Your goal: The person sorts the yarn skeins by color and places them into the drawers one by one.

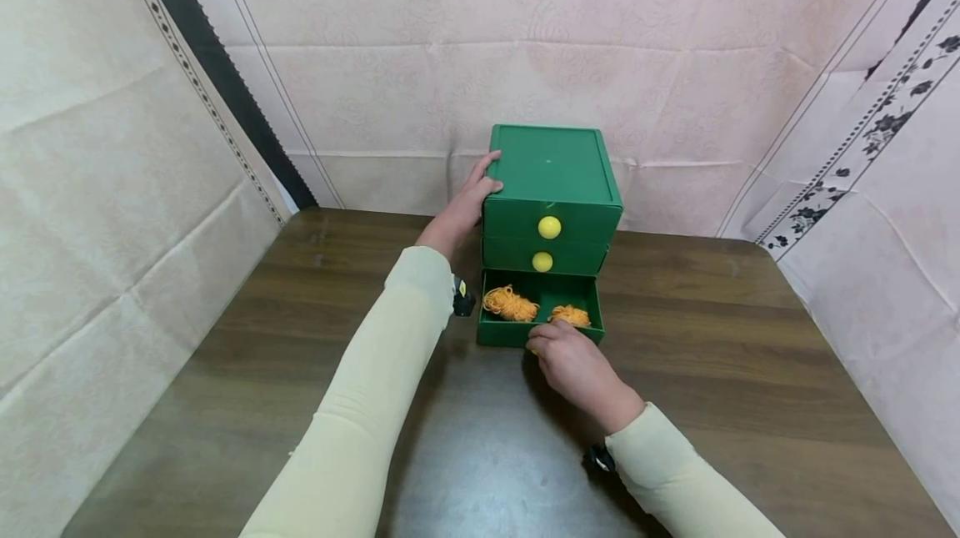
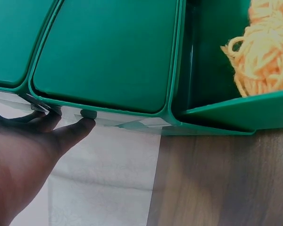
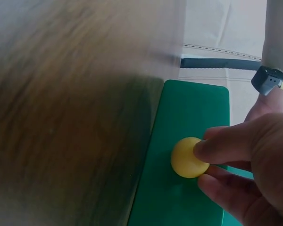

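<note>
A green drawer cabinet [image 1: 555, 163] stands at the back of the table, its bottom drawer [image 1: 498, 334] pulled out and the two upper ones closed. Against the cabinet's left side rests my left hand [image 1: 467, 200], fingers extended along the wall in the left wrist view. My right hand [image 1: 577, 371] pinches the yellow knob [image 3: 183, 157] on the bottom drawer's front between thumb and fingers. Inside that drawer lie two bundles of orange yarn: one bundle [image 1: 510, 303] at the left, the other bundle [image 1: 570, 315] at the right, partly hidden by the drawer front.
Yellow knobs [image 1: 549, 227] mark the upper drawers. The brown wooden table [image 1: 712, 338] stretches to both sides of the cabinet. A pale patterned cloth [image 1: 420, 96] hangs behind it, with more cloth at left and right.
</note>
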`<state>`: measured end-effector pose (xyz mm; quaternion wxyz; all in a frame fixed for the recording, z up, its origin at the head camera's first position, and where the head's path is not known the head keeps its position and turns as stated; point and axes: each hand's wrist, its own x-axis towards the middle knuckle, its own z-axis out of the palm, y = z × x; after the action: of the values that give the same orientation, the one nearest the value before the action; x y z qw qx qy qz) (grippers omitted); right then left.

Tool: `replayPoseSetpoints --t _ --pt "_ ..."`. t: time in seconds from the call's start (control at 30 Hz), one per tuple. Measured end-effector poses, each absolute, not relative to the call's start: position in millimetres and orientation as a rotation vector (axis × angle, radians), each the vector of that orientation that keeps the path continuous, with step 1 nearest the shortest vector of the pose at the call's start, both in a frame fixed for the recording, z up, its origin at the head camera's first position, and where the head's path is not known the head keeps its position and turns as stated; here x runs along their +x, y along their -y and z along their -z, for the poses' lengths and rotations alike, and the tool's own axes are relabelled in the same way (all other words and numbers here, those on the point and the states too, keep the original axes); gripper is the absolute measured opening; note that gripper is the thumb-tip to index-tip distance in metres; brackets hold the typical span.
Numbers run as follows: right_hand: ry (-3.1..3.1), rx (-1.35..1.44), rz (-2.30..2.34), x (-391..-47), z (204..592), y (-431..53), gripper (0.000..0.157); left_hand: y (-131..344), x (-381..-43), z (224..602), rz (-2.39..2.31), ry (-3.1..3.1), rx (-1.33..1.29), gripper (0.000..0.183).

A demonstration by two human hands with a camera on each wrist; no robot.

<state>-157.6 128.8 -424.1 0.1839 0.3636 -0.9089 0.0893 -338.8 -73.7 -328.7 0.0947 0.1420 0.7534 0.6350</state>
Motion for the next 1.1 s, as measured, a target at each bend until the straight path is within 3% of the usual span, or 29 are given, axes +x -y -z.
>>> replayPoseSetpoints --t 0.37,0.77,1.1 --pt "2.604 1.006 -0.243 -164 426 -123 0.016 79 -319 304 -1.852 -2.192 0.436 0.068" --pt "2.591 0.978 -0.239 -173 428 -122 0.016 74 -340 327 -1.866 -2.253 0.437 0.063" --pt "2.596 0.957 -0.277 -183 429 -123 0.018 75 -336 321 -1.843 -2.243 0.428 0.064"
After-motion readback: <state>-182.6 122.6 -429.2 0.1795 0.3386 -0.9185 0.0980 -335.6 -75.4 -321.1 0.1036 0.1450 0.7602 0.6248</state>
